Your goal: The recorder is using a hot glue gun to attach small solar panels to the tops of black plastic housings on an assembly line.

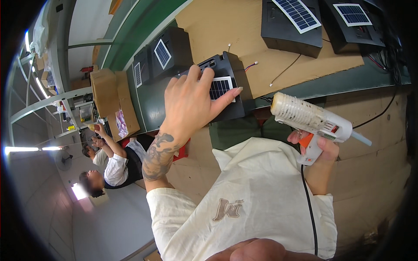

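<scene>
My right hand (320, 145) is wrapped round the grip of a white hot glue gun (311, 117) with an orange trigger. Its glue-crusted front points left, toward the table edge, and a pale glue stick (361, 137) juts from the back. My left hand (189, 95) lies over a black plastic housing (237, 71), fingers spread and thumb apart. Under it is a small solar panel (220, 88) with a white border, partly hidden by the hand; the thumb rests at the panel's right edge. A short lead with a white connector (256, 63) comes out of the housing.
Two housings with solar panels (170, 50) stand left on the green table (150, 102). Two more (291, 26) sit back right on cardboard (217, 21). Loose leads lie there; black cables (394, 65) hang at the right. Beyond an open carton (104, 93), people (117, 165) work at left.
</scene>
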Action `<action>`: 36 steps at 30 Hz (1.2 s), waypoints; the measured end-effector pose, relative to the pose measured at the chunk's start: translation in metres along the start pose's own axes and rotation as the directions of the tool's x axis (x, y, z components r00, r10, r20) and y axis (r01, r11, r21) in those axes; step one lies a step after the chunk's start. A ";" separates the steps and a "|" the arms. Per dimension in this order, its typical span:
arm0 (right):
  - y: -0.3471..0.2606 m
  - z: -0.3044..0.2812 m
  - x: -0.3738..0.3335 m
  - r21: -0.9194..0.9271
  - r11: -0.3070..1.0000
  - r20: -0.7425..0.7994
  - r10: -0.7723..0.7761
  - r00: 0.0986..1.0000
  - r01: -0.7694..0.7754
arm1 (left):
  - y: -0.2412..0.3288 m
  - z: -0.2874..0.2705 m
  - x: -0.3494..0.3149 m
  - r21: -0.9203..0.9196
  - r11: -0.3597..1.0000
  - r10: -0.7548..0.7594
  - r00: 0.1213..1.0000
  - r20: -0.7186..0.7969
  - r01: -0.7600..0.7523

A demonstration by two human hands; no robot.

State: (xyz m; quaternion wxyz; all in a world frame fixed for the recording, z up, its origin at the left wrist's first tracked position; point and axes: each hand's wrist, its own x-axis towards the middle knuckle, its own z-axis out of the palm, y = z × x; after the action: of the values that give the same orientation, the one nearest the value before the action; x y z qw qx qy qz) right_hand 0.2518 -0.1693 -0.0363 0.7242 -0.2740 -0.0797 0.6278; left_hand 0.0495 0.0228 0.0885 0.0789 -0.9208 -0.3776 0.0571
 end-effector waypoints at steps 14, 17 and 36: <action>0.008 -0.013 -0.001 -0.033 0.999 0.044 0.036 0.998 -0.035 | -0.025 0.009 -0.040 -0.061 0.983 0.150 0.954 -0.261 -0.172; 0.009 -0.022 0.004 -0.054 0.998 0.139 0.026 0.990 -0.019 | -0.023 0.006 -0.042 -0.020 0.956 0.282 0.934 -0.218 -0.293; 0.013 -0.039 -0.001 -0.073 0.997 0.189 0.000 0.982 0.014 | -0.048 0.003 -0.029 -0.397 0.883 0.274 0.962 0.009 -0.248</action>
State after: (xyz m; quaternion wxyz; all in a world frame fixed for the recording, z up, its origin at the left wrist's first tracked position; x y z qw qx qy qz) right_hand 0.2580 -0.1810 -0.0750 0.7049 -0.2395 -0.1722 0.6451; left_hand -0.0042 0.0363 0.0963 -0.1279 -0.9579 -0.2562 0.0200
